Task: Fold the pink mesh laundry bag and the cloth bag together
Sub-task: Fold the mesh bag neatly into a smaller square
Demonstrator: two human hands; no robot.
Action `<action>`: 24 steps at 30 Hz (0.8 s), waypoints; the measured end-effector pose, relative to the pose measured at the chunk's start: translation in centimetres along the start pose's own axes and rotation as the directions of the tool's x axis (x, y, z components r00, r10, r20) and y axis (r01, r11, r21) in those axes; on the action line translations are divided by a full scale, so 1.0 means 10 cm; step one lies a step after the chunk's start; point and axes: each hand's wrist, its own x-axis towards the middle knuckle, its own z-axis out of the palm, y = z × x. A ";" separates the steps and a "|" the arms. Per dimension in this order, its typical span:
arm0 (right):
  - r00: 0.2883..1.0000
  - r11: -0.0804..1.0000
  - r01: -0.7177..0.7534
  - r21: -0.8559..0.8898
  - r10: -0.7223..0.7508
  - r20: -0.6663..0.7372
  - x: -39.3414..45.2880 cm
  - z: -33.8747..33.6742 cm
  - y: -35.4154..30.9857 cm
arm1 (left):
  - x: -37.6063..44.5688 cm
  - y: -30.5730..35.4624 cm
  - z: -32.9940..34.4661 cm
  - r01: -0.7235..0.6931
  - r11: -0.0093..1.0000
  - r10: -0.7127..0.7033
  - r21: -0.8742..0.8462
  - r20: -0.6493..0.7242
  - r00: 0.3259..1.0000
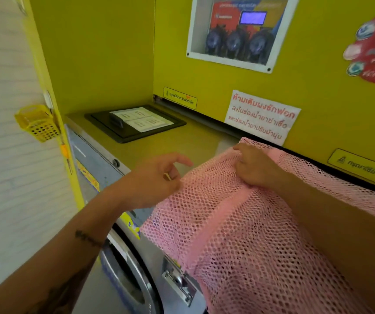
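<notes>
The pink mesh laundry bag [238, 223] lies spread over the top of a washing machine [193, 141] and hangs down over its front. My right hand [254, 168] presses on the mesh near its upper edge, fingers curled into the netting. My left hand [157, 180] pinches the bag's left edge between thumb and bent fingers, with the forefinger stretched out. A ring shows on one of its fingers. I cannot make out a separate cloth bag; a denser pink band runs down the middle of the mesh.
A black detergent drawer lid [134, 123] sits at the back left of the machine top. The round door [127, 279] and its metal latch [179, 284] are below. Yellow walls with signs close in behind and left; a yellow basket [37, 123] hangs left.
</notes>
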 end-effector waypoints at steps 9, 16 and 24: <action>0.961 0.984 0.044 -0.172 0.005 0.276 -0.58 -0.32 -0.09 | -0.04 0.11 0.13 0.022 0.900 0.135 0.436 -0.325 0.936; 0.999 0.998 -0.022 -0.055 0.025 0.037 -1.01 -0.75 0.49 | 0.03 0.55 0.94 -0.195 0.828 0.084 0.526 0.229 0.970; 0.859 0.845 -0.446 -0.297 0.497 0.123 -2.33 -1.05 1.93 | 0.31 0.85 1.30 -0.137 0.801 -0.030 0.583 0.268 0.963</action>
